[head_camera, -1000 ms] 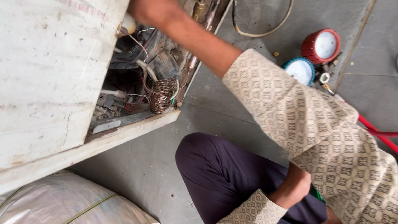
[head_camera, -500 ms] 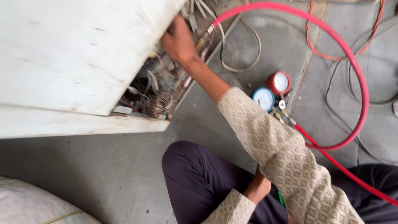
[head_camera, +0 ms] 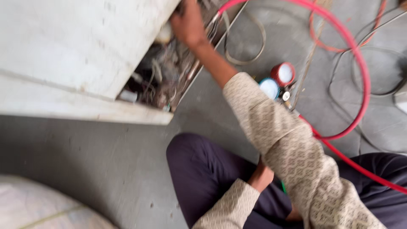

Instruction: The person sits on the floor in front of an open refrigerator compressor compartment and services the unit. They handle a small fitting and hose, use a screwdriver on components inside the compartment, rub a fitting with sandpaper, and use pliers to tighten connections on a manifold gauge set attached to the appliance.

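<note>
Up top, right hand (head_camera: 186,23) reaches into the tangled, wire-filled white unit (head_camera: 85,46); fingers' grip unclear.

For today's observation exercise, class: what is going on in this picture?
A person sits on the grey floor and reaches the right hand into the open compartment of a white metal appliance, among its tangled wires and tubes. The picture is blurred, so what the fingers grip cannot be told. The left hand is hidden behind the patterned beige sleeve. Beside the arm lie a red-and-blue pair of round gauges and a looping red hose.
</note>
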